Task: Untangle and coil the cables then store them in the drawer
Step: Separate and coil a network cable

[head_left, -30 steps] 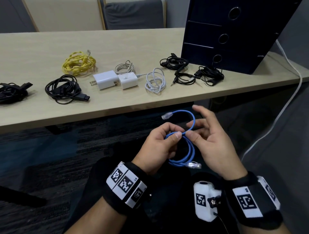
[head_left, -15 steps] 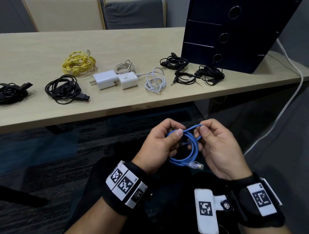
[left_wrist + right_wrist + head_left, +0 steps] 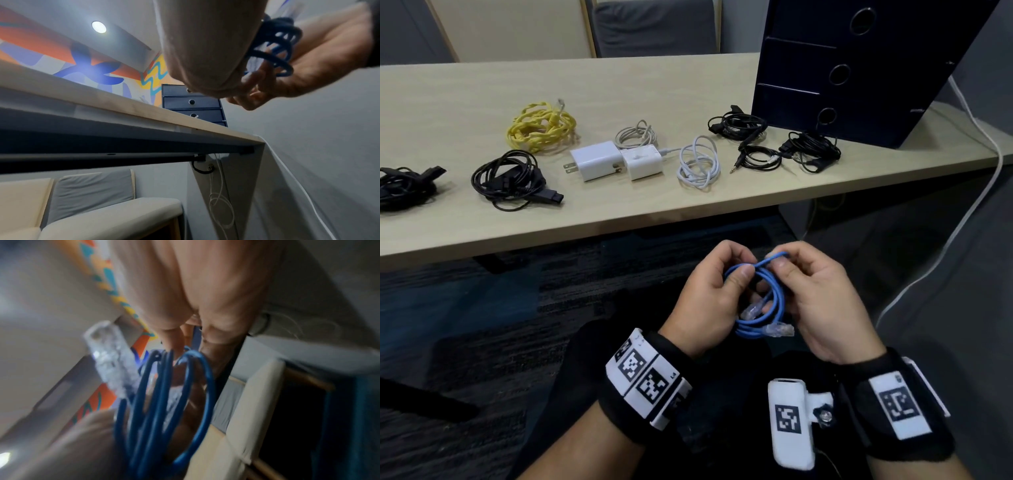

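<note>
A short blue network cable (image 3: 774, 301) wound into a small coil hangs between both hands below the table's front edge. My left hand (image 3: 717, 291) grips the coil's left side, thumb over the top strands. My right hand (image 3: 808, 291) pinches a strand at the top of the coil. Two clear plugs show, one inside the loop (image 3: 753, 310) and one at the bottom (image 3: 779, 330). The blue loops (image 3: 164, 410) and a clear plug (image 3: 111, 356) fill the blurred right wrist view. The coil (image 3: 273, 47) shows in the left wrist view too. The dark drawer unit (image 3: 859, 68) stands at the table's back right, drawers shut.
On the wooden table (image 3: 482, 102) lie a yellow cable (image 3: 541, 126), black cable bundles (image 3: 510, 178) (image 3: 404, 185) (image 3: 739, 125) (image 3: 808, 150), two white chargers (image 3: 616, 162), a grey cable (image 3: 637, 135) and a white cable (image 3: 698, 164). A white cord (image 3: 976, 171) hangs off the right edge.
My right hand went from open with the loose end arching above to pinching the coil's top. That end is now tucked through, its plug inside the loop. Both hands stayed close together.
</note>
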A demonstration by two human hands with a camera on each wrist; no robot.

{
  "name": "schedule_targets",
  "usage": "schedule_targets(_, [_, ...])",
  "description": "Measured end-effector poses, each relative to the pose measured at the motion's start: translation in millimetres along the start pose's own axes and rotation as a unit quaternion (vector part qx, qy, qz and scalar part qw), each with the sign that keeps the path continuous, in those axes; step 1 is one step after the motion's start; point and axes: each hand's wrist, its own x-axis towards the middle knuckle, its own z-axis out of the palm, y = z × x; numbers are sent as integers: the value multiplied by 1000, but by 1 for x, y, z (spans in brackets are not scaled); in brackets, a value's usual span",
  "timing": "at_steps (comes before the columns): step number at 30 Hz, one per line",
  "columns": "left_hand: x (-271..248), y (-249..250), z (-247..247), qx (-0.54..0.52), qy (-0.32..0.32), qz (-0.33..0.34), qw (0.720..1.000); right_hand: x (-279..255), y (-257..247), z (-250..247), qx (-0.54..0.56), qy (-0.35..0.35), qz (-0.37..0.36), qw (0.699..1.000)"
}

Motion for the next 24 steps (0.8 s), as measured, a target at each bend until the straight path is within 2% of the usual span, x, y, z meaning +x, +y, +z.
schedule_targets(1, [-1, -2, 0, 18, 11, 5, 1000, 0, 1, -2, -112, 4, -38, 993])
schedule_targets(3, [-2, -3, -1, 27, 34, 2, 999, -3, -2, -6, -284, 44, -115, 951])
schedule_targets(5, [0, -4, -3, 36, 48, 8, 998, -8, -11, -9, -330, 55, -207, 920])
schedule_targets(6, [1, -4, -4, 48, 54, 13, 997, -11, -15, -8, -347, 13, -241, 906])
schedule_targets(8, [4, -6, -7, 67, 60, 18, 996, -17, -17, -1, -419, -95, -240, 870])
schedule_targets(10, [5, -7, -5, 45, 55, 4, 997, -21, -14, 4, -484, -117, -203, 843])
schedule_targets(14, [4, -3, -8, 9, 54, -17, 998, -22, -17, 14, -499, -100, -174, 843])
schedule_targets(19, [3, 1, -11, -23, 39, -16, 999, -20, -13, 17, -459, -63, -203, 863])
schedule_targets(24, [7, 4, -11, -52, 58, -31, 997, -26, -4, 30, -458, -26, -235, 857])
